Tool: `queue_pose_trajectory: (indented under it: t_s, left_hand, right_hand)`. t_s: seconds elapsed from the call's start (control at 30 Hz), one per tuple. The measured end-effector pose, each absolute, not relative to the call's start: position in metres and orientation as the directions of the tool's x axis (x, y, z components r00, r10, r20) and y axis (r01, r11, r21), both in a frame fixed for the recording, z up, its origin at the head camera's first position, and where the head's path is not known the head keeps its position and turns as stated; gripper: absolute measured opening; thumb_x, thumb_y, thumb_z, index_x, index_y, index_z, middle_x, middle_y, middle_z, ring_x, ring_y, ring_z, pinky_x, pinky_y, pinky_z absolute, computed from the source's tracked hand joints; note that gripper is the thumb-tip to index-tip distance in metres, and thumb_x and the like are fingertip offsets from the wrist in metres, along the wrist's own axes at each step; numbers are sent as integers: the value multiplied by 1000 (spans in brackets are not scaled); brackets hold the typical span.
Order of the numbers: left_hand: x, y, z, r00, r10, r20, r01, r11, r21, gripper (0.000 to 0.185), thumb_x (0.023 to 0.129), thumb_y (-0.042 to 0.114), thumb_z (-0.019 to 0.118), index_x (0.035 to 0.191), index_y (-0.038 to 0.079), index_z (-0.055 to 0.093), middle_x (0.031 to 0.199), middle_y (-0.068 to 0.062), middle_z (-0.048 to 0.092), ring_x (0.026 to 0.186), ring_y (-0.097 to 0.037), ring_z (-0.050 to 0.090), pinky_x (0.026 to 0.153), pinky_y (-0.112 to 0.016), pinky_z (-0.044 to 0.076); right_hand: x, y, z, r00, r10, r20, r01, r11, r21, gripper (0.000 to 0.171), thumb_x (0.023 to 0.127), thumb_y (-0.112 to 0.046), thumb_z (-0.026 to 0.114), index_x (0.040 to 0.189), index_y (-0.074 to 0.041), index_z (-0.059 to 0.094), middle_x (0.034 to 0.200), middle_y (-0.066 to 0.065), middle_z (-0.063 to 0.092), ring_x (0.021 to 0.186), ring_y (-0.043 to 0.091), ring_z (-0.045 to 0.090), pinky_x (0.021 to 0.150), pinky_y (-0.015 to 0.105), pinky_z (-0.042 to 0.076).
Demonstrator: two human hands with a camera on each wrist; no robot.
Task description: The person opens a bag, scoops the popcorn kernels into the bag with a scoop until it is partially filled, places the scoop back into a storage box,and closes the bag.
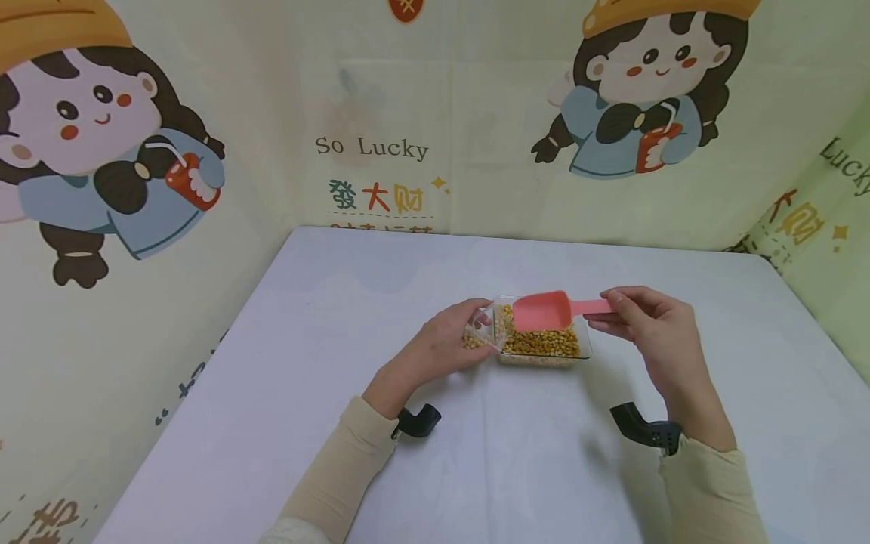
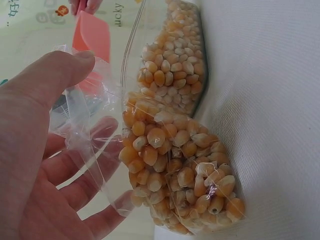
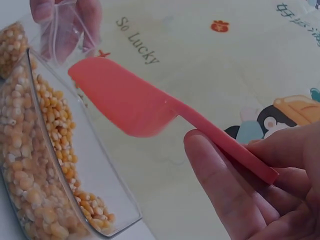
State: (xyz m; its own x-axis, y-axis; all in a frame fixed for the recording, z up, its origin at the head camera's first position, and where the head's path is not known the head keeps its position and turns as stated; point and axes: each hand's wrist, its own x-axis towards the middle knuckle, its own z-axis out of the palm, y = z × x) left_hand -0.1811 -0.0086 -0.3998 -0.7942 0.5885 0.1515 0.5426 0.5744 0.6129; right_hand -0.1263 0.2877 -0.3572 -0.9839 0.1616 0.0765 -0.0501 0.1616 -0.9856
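A clear box [image 1: 586, 349] of corn kernels [image 3: 55, 130] stands on the table, filled with yellow grains. My right hand [image 1: 655, 321] pinches the handle of a pink scoop [image 3: 125, 97], its blade over the box and tilted in the right wrist view. No kernels show on the side of the blade facing up in the head view. Against the box's left end sits a clear plastic bag [image 2: 170, 170] with kernels in its bottom. My left hand [image 1: 445, 336] holds the bag's mouth, thumb on one side and fingers on the other.
The white table [image 1: 381, 287] runs back to a patterned cloth wall [image 1: 489, 106] with cartoon figures, and more cloth hangs at the left and right. Black wrist mounts [image 1: 646, 429] sit on both forearms, low over the table.
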Motion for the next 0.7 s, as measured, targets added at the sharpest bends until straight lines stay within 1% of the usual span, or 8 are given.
queue_pose_trajectory:
  t_s: [0.07, 0.27, 0.37, 0.43, 0.53, 0.63, 0.7]
  left_hand:
    - [-181, -8, -400, -796, 587, 146, 538, 577, 614, 73, 87, 35, 76, 146, 10, 43, 136, -5, 57, 119, -17, 56, 102, -37, 50]
    - [-180, -8, -400, -800, 584, 138, 533, 586, 610, 73, 87, 35, 75, 147, 10, 42, 138, -6, 57, 123, -19, 56, 105, -38, 48]
    - [-180, -8, -399, -800, 584, 137, 532, 586, 611, 73, 87, 35, 75, 147, 10, 42, 137, -6, 57, 122, -18, 56, 104, -38, 48]
    - [-180, -8, -399, -801, 583, 138, 531, 585, 613, 73, 87, 35, 76, 147, 10, 42, 136, -6, 58, 120, -18, 56, 103, -38, 49]
    - [-181, -8, -400, -803, 581, 137, 529, 586, 614, 73, 87, 35, 76, 147, 10, 42, 136, -6, 58, 119, -17, 56, 103, -38, 49]
    - [-180, -8, -399, -805, 578, 138, 526, 584, 619, 73, 87, 35, 76, 147, 11, 42, 131, -4, 60, 115, -16, 57, 101, -36, 50]
    - [-179, -8, -398, -807, 574, 137, 518, 577, 632, 73, 86, 35, 76, 146, 11, 42, 126, -3, 63, 111, -15, 58, 97, -35, 52]
  right_hand:
    - [-127, 289, -359, -987, 148, 61, -35, 173, -984, 39, 96, -29, 64, 117, 3, 62, 94, -6, 74, 80, 12, 76, 76, 20, 57]
    - [-128, 294, -364, -998, 62, 25, -4, 326, -945, 42, 101, -28, 55, 124, 8, 56, 98, -8, 71, 85, 11, 76, 79, 19, 56]
    - [-129, 296, -365, -999, 40, 6, 9, 357, -934, 44, 103, -26, 53, 128, 10, 53, 99, -7, 70, 86, 10, 75, 79, 19, 56]
    - [-129, 297, -365, -999, 46, -3, 20, 372, -928, 45, 103, -26, 52, 129, 10, 53, 101, -5, 69, 86, 9, 75, 79, 18, 56]
    - [-129, 298, -364, -998, 69, -9, 36, 406, -913, 45, 103, -28, 52, 130, 9, 53, 106, 2, 67, 86, 7, 74, 79, 16, 56]
    - [-128, 299, -362, -995, 100, -14, 57, 444, -894, 47, 102, -31, 53, 131, 7, 54, 110, 10, 66, 85, 6, 74, 78, 14, 55]
    - [-127, 300, -361, -993, 120, -14, 69, 462, -884, 48, 102, -33, 53, 131, 5, 54, 112, 12, 66, 85, 6, 74, 78, 12, 54]
